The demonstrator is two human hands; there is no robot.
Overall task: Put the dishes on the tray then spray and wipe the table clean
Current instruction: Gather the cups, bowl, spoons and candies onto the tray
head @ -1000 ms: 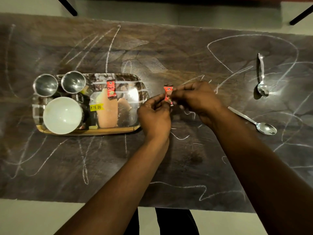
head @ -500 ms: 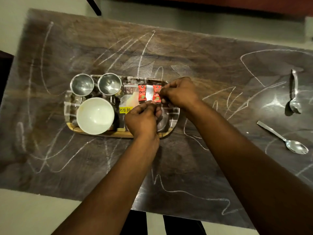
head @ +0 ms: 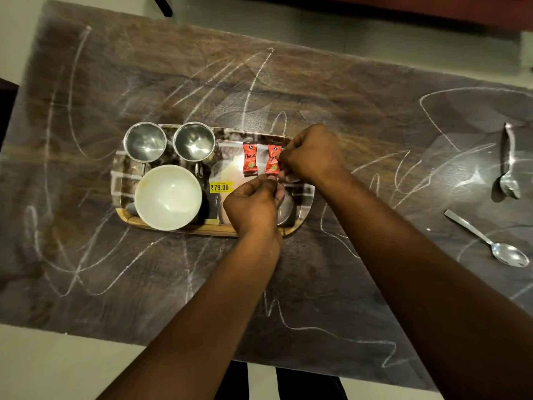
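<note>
Both hands meet over the right half of the tray [head: 308, 197]. The right hand [head: 310, 154] has its fingers curled and pinches the right edge of a red sachet [head: 271, 161]. The left hand [head: 251, 203] comes up from below, thumb and fingertips closed at the sachet's lower end, apparently pinching it too, though the contact is partly hidden. Whether the sachet already lies on the tray or hangs just above it cannot be told.

A second red sachet [head: 249, 162] lies on the tray just to the left, apart from the held one and parallel to it. A yellow price sticker [head: 219, 187] shows below it. On the tray's left half sit a white bowl [head: 168, 196] and, behind it, a left steel cup [head: 145, 141] and a right steel cup [head: 194, 140].

Two spoons lie well off to the right on the desk [head: 144, 269]: a far spoon [head: 509, 168] and a near spoon [head: 490, 243]. Chalk lines [head: 72, 111] scrawl across the desk.

A second ago the hands held this sachet over bare desk right of the tray; now it is over the tray, beside its twin.
</note>
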